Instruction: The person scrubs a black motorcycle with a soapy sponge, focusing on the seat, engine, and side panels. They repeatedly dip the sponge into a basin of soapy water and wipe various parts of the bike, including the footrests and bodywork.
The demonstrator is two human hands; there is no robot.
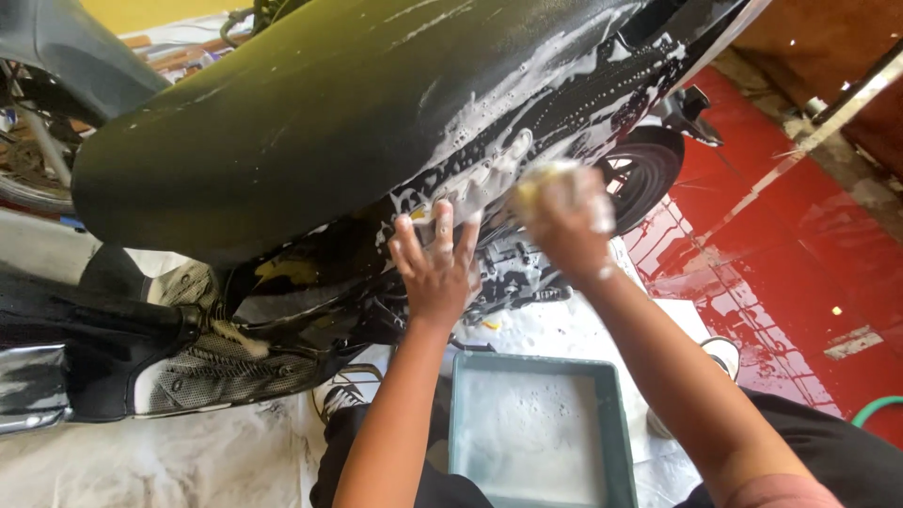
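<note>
a yellow sponge [546, 179], soaked w/ foam, is clenched in the right hand [564, 221] and pressed to the motorcycle's soapy side panel [527, 113], just below the seat [282, 113]. it is judged soft, light and slippery; best gripped round its bulk. the left hand [435, 263] is laid flat, fingers spread, on the panel beside it, grasping nothing. a tub of suds [538, 428] sits below btwn the arms; wet red floor [800, 254] at right.
</note>
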